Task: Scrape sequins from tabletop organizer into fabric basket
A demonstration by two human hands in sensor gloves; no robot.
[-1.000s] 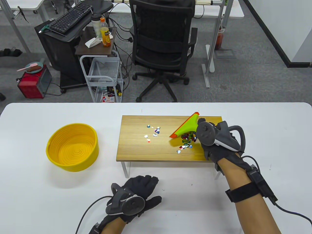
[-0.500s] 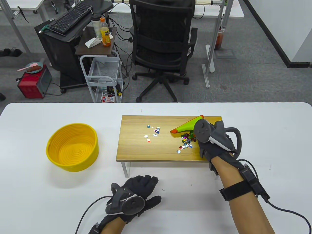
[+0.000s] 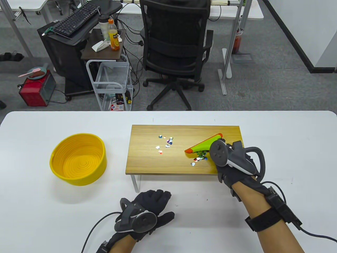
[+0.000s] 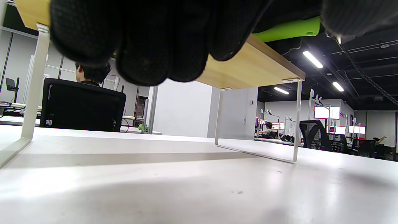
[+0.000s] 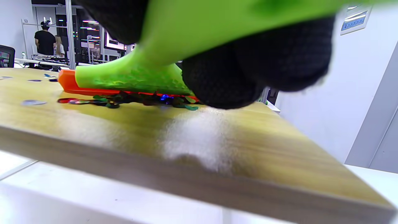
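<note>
A wooden tabletop organizer (image 3: 147, 160) stands on white legs at the table's middle. Sequins lie on it in two patches: a small scatter (image 3: 165, 143) at its centre and a denser pile (image 3: 199, 158) at its right front. My right hand (image 3: 231, 160) grips a green scraper with an orange blade (image 3: 202, 145) and holds its blade edge down on the board just behind the pile; the right wrist view shows the blade (image 5: 93, 88) on the sequins (image 5: 124, 100). A yellow fabric basket (image 3: 78, 158) stands empty at the left. My left hand (image 3: 150, 208) rests flat on the table, holding nothing.
The white table (image 3: 39, 216) runs wide around the organizer. The organizer's white legs (image 4: 31, 93) stand just beyond my left hand. An office chair (image 3: 175, 50) and a wire cart (image 3: 112, 81) stand on the floor behind the table.
My right hand tilted the scraper down from upright and drew it toward the front edge, onto the sequin pile. The pile looks tighter. My left hand has not moved.
</note>
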